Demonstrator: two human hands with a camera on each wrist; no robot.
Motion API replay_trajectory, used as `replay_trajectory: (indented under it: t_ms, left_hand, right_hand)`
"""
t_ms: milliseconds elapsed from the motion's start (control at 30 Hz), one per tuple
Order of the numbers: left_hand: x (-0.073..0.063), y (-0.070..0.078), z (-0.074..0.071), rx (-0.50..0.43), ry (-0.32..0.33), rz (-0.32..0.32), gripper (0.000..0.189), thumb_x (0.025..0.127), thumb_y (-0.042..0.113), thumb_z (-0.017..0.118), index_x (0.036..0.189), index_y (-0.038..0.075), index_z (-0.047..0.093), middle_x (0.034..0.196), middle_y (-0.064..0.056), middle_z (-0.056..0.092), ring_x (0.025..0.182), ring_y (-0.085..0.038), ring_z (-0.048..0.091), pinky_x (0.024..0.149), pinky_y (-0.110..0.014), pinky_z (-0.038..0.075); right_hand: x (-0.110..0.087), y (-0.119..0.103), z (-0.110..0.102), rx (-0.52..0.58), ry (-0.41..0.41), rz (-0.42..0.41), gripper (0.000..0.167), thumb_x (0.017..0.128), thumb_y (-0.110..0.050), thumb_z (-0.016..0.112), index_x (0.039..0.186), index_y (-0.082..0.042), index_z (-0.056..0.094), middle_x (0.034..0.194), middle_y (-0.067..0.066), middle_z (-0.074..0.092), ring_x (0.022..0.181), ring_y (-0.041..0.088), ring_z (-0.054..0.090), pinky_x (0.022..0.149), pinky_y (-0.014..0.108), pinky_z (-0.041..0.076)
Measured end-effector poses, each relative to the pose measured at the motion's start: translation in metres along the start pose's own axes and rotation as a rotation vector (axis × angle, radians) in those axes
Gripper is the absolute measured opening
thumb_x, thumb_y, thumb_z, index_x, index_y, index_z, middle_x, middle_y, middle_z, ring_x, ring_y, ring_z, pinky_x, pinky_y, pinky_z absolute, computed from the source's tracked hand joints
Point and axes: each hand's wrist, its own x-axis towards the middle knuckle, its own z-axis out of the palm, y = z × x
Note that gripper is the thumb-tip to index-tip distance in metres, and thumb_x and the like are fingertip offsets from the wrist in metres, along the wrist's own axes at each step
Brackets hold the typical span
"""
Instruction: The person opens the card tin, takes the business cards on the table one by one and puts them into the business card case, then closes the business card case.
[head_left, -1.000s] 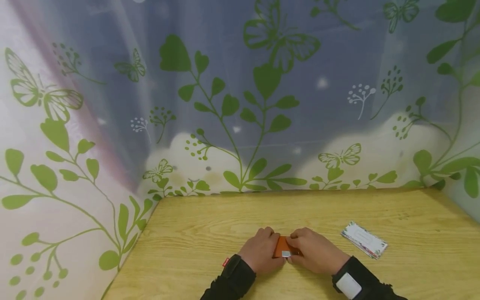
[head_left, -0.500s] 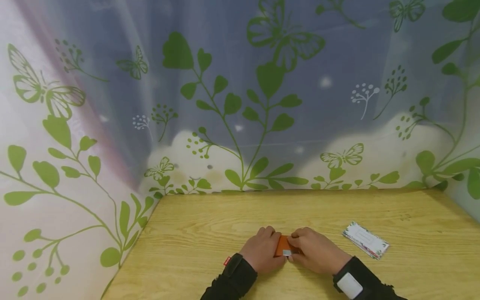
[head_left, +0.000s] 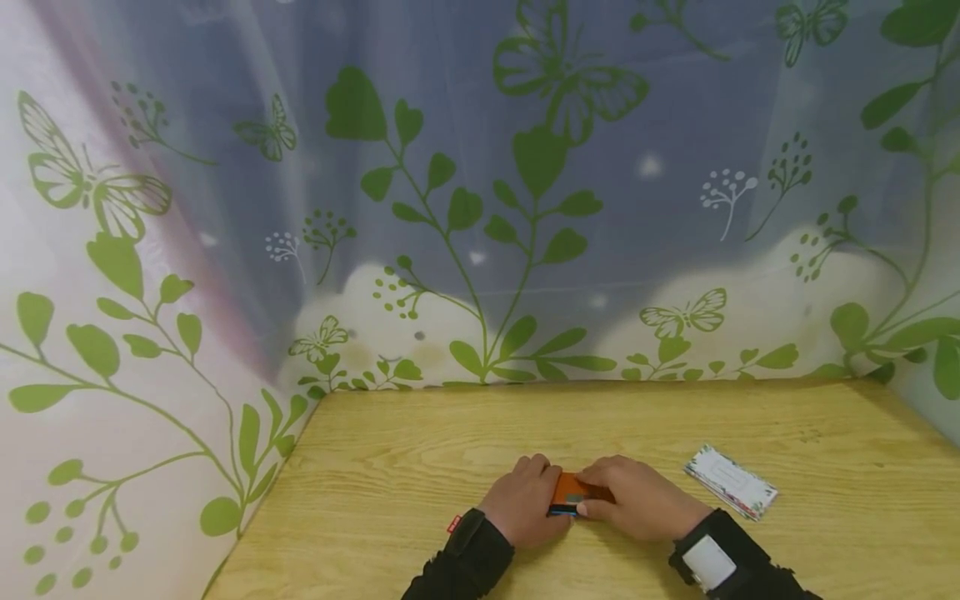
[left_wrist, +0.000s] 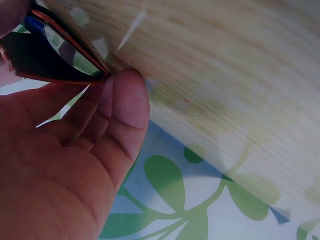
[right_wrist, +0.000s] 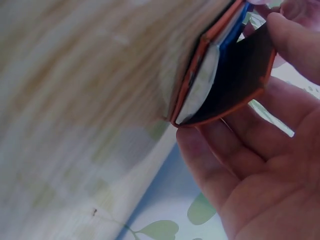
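Note:
Between my two hands on the table is a small orange folding case like a card holder (head_left: pixel 568 483), its flap partly raised. Dark lining shows inside it in the right wrist view, beside a blue strip and a pale, glossy curved insert (right_wrist: pixel 202 92). My left hand (head_left: pixel 522 504) grips the case's left side, its fingertips at the folded edge in the left wrist view. My right hand (head_left: pixel 637 498) pinches the flap, thumb on the inner side and fingers behind it. The thumb hides part of the near edge.
A stack of white printed cards or envelopes (head_left: pixel 731 482) with leafy borders lies to the right of my right hand. The wooden table (head_left: pixel 405 433) meets a leaf-and-butterfly patterned curtain (head_left: pixel 450 208) at its back and sides.
My right hand has shifted slightly right. The near edge of the card holder now shows a dark strip and blue where a pale patch was. The left hand stays in place.

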Motion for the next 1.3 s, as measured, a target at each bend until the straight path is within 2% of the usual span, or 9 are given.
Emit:
replay_trajectory:
  t_ms: [200,300,400,567,767,933,1167,1300]
  left_hand:
    - [0.001,-0.002,0.002,-0.019,0.011,0.005,0.051,0.095,0.039,0.071,0.134,0.008,0.061,0.111,-0.003,0.056,0.089,-0.014,0.046,0.074,-0.023,0.046]
    - [0.001,-0.003,0.002,-0.065,0.013,-0.007,0.062,0.093,0.038,0.074,0.143,0.007,0.052,0.119,-0.006,0.059,0.097,-0.017,0.052,0.079,-0.024,0.050]
    - [0.002,-0.004,0.002,-0.134,0.014,-0.023,0.074,0.092,0.037,0.077,0.151,0.010,0.040,0.128,-0.010,0.060,0.103,-0.020,0.056,0.081,-0.028,0.052]
    - [0.001,-0.005,0.000,-0.207,0.026,-0.054,0.081,0.087,0.035,0.082,0.150,0.017,0.034,0.128,-0.010,0.063,0.099,-0.021,0.059,0.074,-0.031,0.052]
    - [0.001,-0.005,-0.001,-0.228,0.030,-0.073,0.087,0.084,0.036,0.086,0.150,0.020,0.031,0.125,-0.010,0.064,0.099,-0.021,0.061,0.072,-0.032,0.053]
    - [0.002,-0.007,0.002,-0.224,0.033,-0.078,0.087,0.085,0.037,0.086,0.149,0.020,0.031,0.129,-0.011,0.064,0.102,-0.022,0.062,0.074,-0.033,0.055]
    - [0.004,-0.008,0.004,-0.216,0.059,-0.053,0.083,0.084,0.036,0.087,0.144,0.020,0.033,0.131,-0.009,0.064,0.100,-0.023,0.062,0.072,-0.033,0.054]
    - [0.004,-0.007,0.003,-0.216,0.064,-0.051,0.085,0.084,0.036,0.087,0.147,0.019,0.032,0.133,-0.011,0.061,0.105,-0.026,0.061,0.076,-0.035,0.055]
  right_hand:
    - [0.002,0.004,-0.003,0.111,0.004,0.032,0.036,0.101,-0.042,0.066,0.120,-0.011,0.067,0.109,-0.001,0.071,0.090,0.009,0.064,0.078,0.036,0.054]
    - [0.004,0.007,-0.004,0.172,0.008,0.020,0.026,0.103,-0.040,0.063,0.114,-0.016,0.062,0.104,-0.006,0.070,0.084,0.003,0.062,0.074,0.030,0.052]
    - [0.005,0.010,-0.005,0.210,0.010,0.018,0.022,0.105,-0.040,0.061,0.111,-0.018,0.061,0.103,-0.007,0.071,0.082,0.001,0.061,0.072,0.027,0.051]
    - [0.009,0.013,-0.007,0.254,0.005,0.040,0.022,0.107,-0.038,0.058,0.110,-0.017,0.062,0.101,-0.007,0.071,0.083,0.002,0.062,0.073,0.027,0.051]
    - [0.012,0.017,-0.010,0.286,-0.003,0.081,0.023,0.108,-0.037,0.055,0.110,-0.016,0.064,0.103,-0.004,0.070,0.088,0.008,0.063,0.077,0.031,0.053]
    - [0.016,0.020,-0.011,0.281,0.027,0.120,0.027,0.109,-0.038,0.052,0.113,-0.016,0.067,0.110,-0.001,0.071,0.099,0.015,0.067,0.081,0.035,0.055]
    - [0.018,0.019,-0.010,0.261,0.088,0.169,0.032,0.110,-0.037,0.051,0.114,-0.012,0.071,0.100,-0.003,0.068,0.085,0.013,0.058,0.073,0.031,0.049]
    - [0.020,0.021,-0.008,0.240,0.123,0.167,0.032,0.109,-0.038,0.052,0.113,-0.013,0.072,0.101,-0.005,0.069,0.088,0.011,0.060,0.076,0.032,0.052]
